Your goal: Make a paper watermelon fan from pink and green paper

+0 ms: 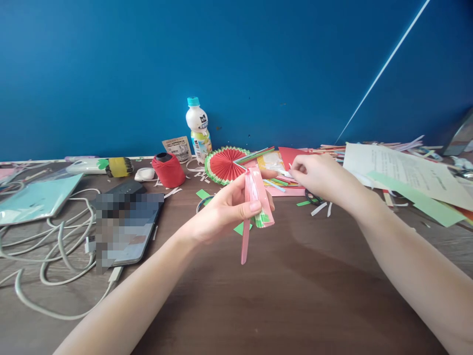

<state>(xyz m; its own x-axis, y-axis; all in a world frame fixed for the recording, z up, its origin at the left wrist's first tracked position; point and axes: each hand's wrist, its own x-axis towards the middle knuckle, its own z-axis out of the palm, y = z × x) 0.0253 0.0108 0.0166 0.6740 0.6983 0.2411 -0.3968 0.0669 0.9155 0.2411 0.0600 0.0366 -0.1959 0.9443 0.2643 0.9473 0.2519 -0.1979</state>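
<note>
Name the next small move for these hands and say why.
Probably bring the right hand over to steady the folded pink paper: only the left hand grips it, a pink strip hangs below, and the right hand is apart from it, near the red paper.

This looks like a desk point(254, 305) given over to paper craft, set against a blue wall point(236, 64); whether in a home or an office cannot be told. A pleated red disc point(220, 166) with a green-and-white rim, folded pink paper point(255, 185), green scraps point(203, 195) and white snippets point(318, 209) mark the craft work. A printed sheet point(402, 170) adds a study note. Looped cables point(61, 241), a partly blurred dark device point(150, 222) and a drink bottle point(199, 130) suggest an everyday personal desk rather than a workshop.
</note>
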